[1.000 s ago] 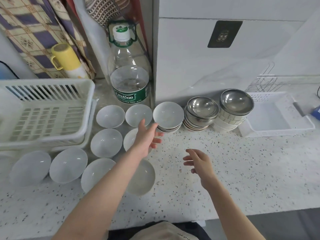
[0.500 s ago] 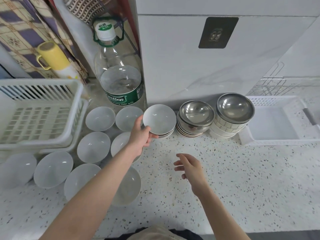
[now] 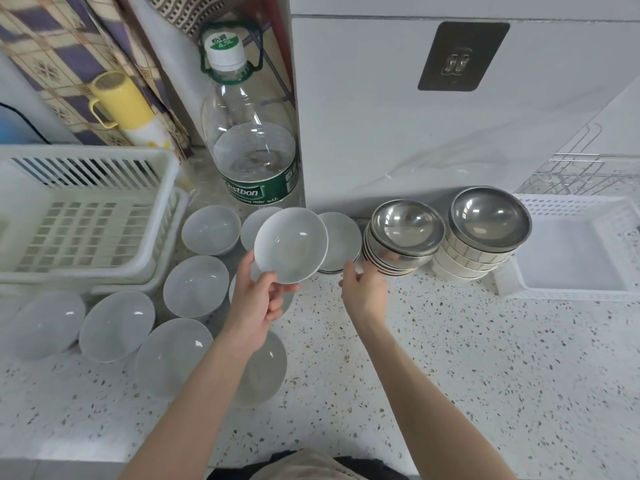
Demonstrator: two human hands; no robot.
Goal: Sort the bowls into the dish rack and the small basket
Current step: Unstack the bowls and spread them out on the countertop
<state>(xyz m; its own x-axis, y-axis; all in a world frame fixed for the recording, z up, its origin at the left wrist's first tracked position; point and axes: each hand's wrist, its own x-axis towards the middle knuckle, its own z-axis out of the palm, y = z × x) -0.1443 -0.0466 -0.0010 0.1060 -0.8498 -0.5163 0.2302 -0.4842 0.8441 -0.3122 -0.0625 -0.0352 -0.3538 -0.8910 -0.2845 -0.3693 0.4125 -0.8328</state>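
Observation:
My left hand [image 3: 258,299] holds a shallow white dish [image 3: 291,244] by its near rim, lifted and tilted above the counter. My right hand [image 3: 363,289] rests its fingers on the near edge of the short stack of white dishes [image 3: 341,242] just behind. Right of that stand a stack of steel bowls [image 3: 403,233] and a steel bowl atop striped white bowls [image 3: 485,233]. Several white bowls [image 3: 195,285] sit loose at the left. The cream dish rack [image 3: 86,216] is at far left, the small white basket [image 3: 581,251] at far right.
A large water bottle [image 3: 254,147] stands against the wall behind the bowls, a yellow flask [image 3: 126,109] beside it. A wire rack [image 3: 585,171] sits behind the basket. Speckled countertop [image 3: 467,358] stretches in front to the near edge.
My left hand gripped the top white dish and lifted it off the stack toward the left. My right hand moved forward to the stack's edge.

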